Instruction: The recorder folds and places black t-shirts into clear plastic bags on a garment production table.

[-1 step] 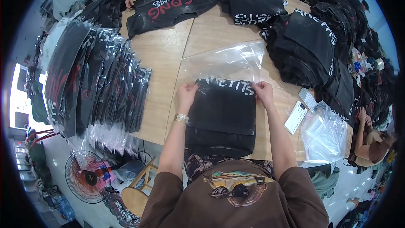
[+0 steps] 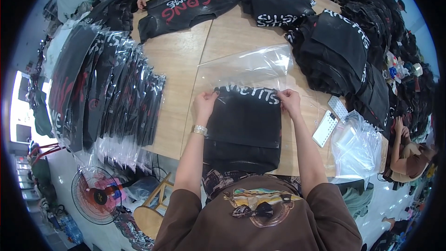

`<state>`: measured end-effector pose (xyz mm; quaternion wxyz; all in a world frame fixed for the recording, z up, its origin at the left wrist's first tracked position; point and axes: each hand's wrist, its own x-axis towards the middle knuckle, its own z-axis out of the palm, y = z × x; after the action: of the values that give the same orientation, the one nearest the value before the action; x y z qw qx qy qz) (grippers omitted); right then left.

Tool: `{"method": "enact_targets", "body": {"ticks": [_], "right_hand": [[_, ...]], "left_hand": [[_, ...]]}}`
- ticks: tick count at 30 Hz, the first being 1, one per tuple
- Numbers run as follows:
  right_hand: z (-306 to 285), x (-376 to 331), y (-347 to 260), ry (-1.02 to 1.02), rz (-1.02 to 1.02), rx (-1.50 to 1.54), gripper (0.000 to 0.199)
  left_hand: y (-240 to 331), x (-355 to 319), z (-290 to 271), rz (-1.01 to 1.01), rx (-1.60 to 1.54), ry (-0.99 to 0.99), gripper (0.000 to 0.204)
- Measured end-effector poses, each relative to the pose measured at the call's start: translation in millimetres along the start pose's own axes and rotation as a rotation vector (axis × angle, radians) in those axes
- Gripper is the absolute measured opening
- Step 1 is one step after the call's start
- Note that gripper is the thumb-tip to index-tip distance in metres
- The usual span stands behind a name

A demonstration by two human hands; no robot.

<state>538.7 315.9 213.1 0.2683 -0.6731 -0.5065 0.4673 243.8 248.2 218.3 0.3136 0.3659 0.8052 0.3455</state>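
I see left hand (image 2: 204, 104) and right hand (image 2: 291, 102) nearly closed, pinching top corners of folded shirt (image 2: 244, 123); clear bag (image 2: 251, 63) beyond.

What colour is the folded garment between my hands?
The folded garment is black, with white lettering near its far edge, clearest in the head view.
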Motion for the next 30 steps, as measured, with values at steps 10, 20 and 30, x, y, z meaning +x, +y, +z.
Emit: {"method": "enact_targets", "body": {"ticks": [10,20,30], "right_hand": [[-1,5,10,-0.165,-0.028,0.276,0.015],[28,10,-6,-0.104,0.034,0.188,0.023],[5,-15,-12,-0.346,-0.041,0.313,0.014]], "left_hand": [[-22,16,2,0.122,-0.021,0.069,0.031],[-41,16,-18,0.069,-0.212,-0.039,0.036],[-18,-10,-24,0.258,-0.489,-0.142,0.026]]}}
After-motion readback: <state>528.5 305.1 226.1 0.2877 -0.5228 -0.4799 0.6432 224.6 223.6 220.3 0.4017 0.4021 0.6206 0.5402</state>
